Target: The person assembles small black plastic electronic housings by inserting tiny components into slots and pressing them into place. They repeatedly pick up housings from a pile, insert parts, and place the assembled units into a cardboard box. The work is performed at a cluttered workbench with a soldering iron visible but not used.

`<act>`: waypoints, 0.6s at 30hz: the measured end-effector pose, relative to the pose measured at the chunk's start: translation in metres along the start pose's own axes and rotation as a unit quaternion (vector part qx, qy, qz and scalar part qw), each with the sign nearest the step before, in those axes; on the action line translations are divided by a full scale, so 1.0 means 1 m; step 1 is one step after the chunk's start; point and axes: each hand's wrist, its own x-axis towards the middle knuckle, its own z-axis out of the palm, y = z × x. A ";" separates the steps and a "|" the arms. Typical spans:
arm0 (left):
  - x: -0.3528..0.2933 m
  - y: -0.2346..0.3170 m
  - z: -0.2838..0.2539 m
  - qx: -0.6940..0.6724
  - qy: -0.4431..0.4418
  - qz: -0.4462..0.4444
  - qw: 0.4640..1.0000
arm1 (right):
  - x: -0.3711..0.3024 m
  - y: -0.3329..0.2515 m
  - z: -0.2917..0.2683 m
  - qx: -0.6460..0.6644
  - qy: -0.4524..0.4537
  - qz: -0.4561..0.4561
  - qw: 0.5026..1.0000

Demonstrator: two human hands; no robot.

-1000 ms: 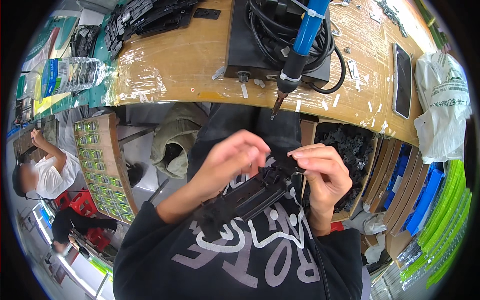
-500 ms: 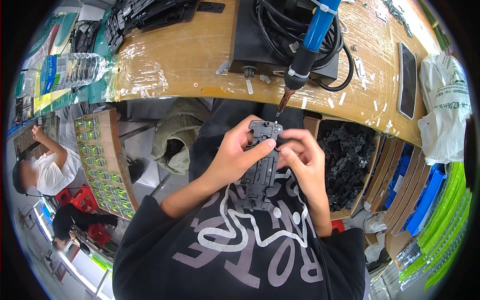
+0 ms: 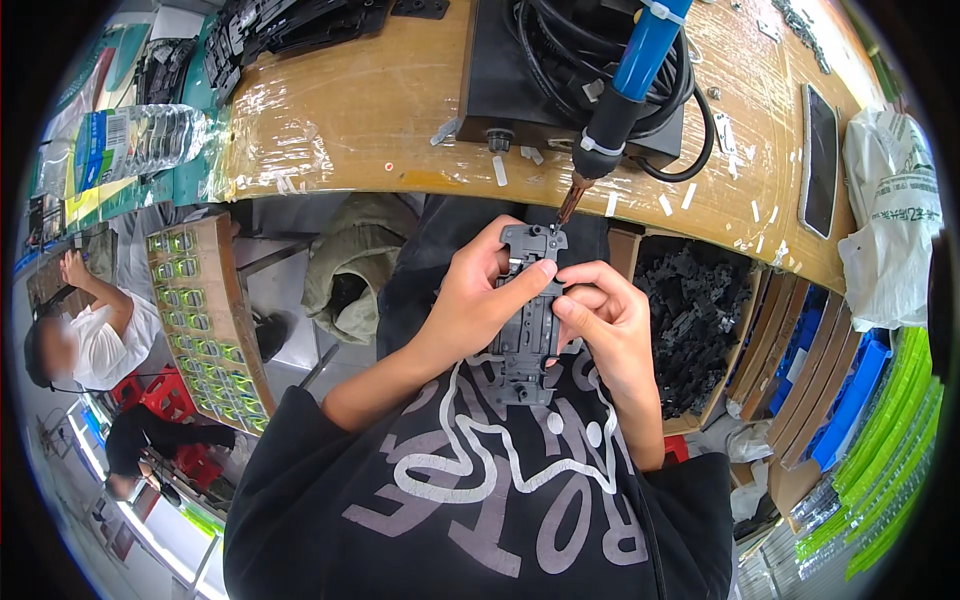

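Observation:
My left hand (image 3: 485, 290) is closed round the left side of a long black plastic part (image 3: 528, 335), with the thumb laid across its upper face. The part is held above my lap, its far end raised. At its right edge are the bent fingers of my right hand (image 3: 605, 310), closed with thumb and index finger near each other; some fingertips are hidden. A soldering iron (image 3: 600, 140) with a blue handle points down from above. Its copper-coloured tip overlaps the part's far right corner; whether they touch I cannot tell.
Beyond my hands stands a black box (image 3: 500, 110) with coiled cable on the wooden table (image 3: 340, 130). A phone (image 3: 818, 160) and white bag (image 3: 893, 215) lie right. A carton (image 3: 690, 320) of black parts is beside my right arm. A plastic bottle (image 3: 130, 145) lies far left.
The black plastic part has moved up and away from me in my hands, so its far end now meets the iron's tip in the picture. The view has shifted slightly.

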 end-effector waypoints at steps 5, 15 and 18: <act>0.000 0.002 0.001 0.008 -0.001 -0.001 1.000 | -0.002 0.000 0.000 0.007 0.002 -0.006 1.000; 0.000 0.004 0.002 0.050 -0.013 0.014 0.999 | -0.001 0.001 0.000 -0.014 0.015 -0.010 1.000; 0.001 0.006 0.002 0.058 -0.015 0.009 0.998 | 0.000 0.001 0.001 -0.014 0.018 -0.013 1.000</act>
